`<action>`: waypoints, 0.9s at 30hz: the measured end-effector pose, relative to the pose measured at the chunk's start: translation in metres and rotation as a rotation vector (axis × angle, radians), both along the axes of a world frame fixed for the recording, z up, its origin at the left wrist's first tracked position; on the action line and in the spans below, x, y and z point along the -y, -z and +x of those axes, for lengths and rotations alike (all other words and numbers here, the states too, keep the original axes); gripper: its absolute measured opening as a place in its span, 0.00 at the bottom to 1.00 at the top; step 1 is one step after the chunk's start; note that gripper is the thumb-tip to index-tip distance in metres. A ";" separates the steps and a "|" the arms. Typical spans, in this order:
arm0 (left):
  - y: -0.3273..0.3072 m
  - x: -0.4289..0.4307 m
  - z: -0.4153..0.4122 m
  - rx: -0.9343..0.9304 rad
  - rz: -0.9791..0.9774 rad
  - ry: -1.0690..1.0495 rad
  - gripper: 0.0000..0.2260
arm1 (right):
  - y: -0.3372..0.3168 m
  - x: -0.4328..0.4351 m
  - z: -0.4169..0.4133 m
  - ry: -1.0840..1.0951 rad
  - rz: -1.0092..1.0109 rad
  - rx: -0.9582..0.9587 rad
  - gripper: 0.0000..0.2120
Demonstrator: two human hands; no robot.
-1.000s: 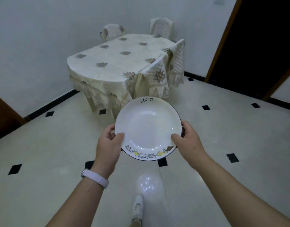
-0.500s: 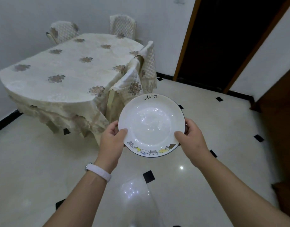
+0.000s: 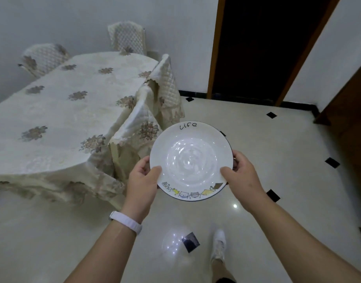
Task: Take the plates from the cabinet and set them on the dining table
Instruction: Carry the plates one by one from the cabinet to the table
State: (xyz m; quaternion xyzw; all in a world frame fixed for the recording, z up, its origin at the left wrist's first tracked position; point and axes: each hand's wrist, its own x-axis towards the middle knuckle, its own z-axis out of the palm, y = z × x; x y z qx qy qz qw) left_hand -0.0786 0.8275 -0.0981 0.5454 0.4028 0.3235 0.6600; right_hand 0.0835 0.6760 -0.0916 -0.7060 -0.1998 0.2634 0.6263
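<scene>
I see the round white ceramic plate (image 3: 190, 160) with a dark rim line, the word "Life" written at its far edge and a row of small cartoon animals along its near edge, held level in the air between both hands, above the floor and just off the near right corner of the table. My left hand (image 3: 141, 180) grips the plate's left edge, thumb laid over the rim on top and the other fingers curled underneath, out of sight. My right hand (image 3: 239, 172) clamps the right edge the same way, thumb pressed on the rim and fingers tucked below. A white band (image 3: 126, 221) circles the left wrist.

The oval dining table (image 3: 59, 123), draped in a cream cloth with brown flower motifs, stands to the left of the plate, its top bare of dishes. A quilted cream chair (image 3: 140, 127) is pushed against the table's right edge, just beyond the plate; two more covered chairs stand at the far end. The glossy cream tiled floor (image 3: 277, 139) with small black diamond insets spreads below, and a white shoe (image 3: 218, 246) shows near the bottom. A dark doorway (image 3: 255, 43) with a brown wooden frame opens at the upper right.
</scene>
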 end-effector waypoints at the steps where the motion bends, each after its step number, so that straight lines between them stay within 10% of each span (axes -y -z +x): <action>1: 0.000 -0.006 0.018 -0.004 0.002 -0.012 0.12 | 0.003 -0.008 0.017 -0.005 0.004 -0.007 0.21; 27: -0.008 -0.182 0.390 -0.046 0.003 0.073 0.12 | -0.006 -0.171 0.380 0.058 -0.061 -0.002 0.20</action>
